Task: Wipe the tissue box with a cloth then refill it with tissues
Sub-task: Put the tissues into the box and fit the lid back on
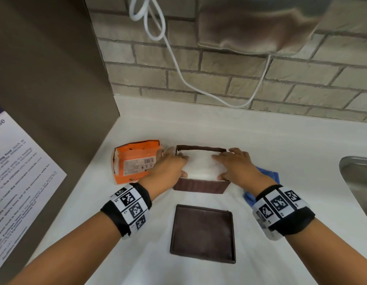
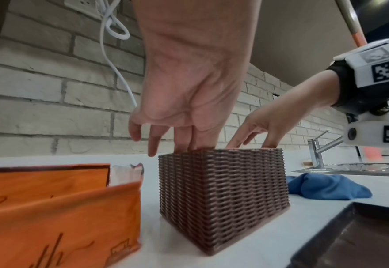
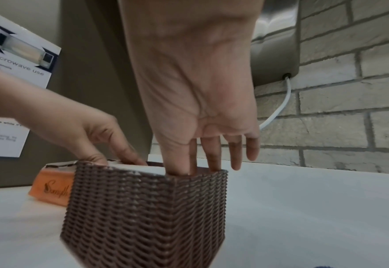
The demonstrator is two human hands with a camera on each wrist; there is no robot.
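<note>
A brown woven tissue box (image 1: 200, 186) stands open on the white counter, with a white stack of tissues (image 1: 201, 164) sitting in its top. My left hand (image 1: 170, 164) lies on the stack's left end and my right hand (image 1: 234, 163) on its right end. Both press with straight fingers; the thumbs are at the near edge. From the wrist views, the fingers of the left hand (image 2: 189, 108) and right hand (image 3: 200, 108) point down into the box (image 2: 223, 190). The flat brown lid (image 1: 203, 233) lies in front of the box. A blue cloth (image 1: 270, 175) lies crumpled under my right wrist.
A torn-open orange tissue pack (image 1: 135, 161) lies just left of the box. A steel sink (image 1: 357, 182) with a tap (image 2: 317, 152) is at the right. A white cable (image 1: 178, 64) hangs on the brick wall. A panel with a paper notice (image 1: 20, 171) stands at the left.
</note>
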